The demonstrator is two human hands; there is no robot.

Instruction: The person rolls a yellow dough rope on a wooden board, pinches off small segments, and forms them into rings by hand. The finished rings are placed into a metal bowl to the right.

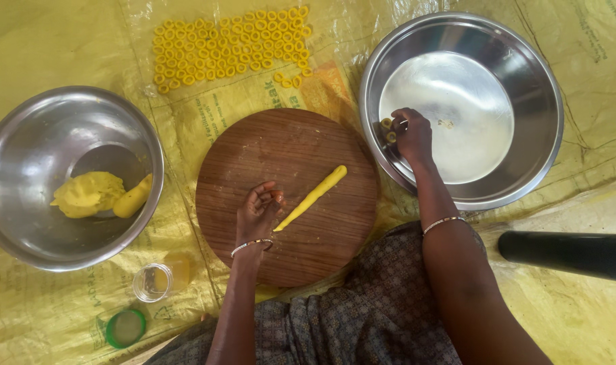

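A thin yellow dough roll (315,196) lies slantwise on a round wooden board (288,149). My left hand (259,211) rests on the board, fingers curled, its fingertips beside the roll's lower end. My right hand (411,133) reaches into the large steel bowl (524,81) at the right and pinches a small yellow dough ring (387,124) at the bowl's inner left wall; a second ring (391,136) sits just below it.
Several rows of yellow dough rings (227,47) lie on the yellow plastic sheet (51,40) beyond the board. A steel bowl (24,223) at left holds yellow dough lumps (88,194). A small glass (152,282), a green lid (125,328) and a black cylinder (568,253) lie nearby.
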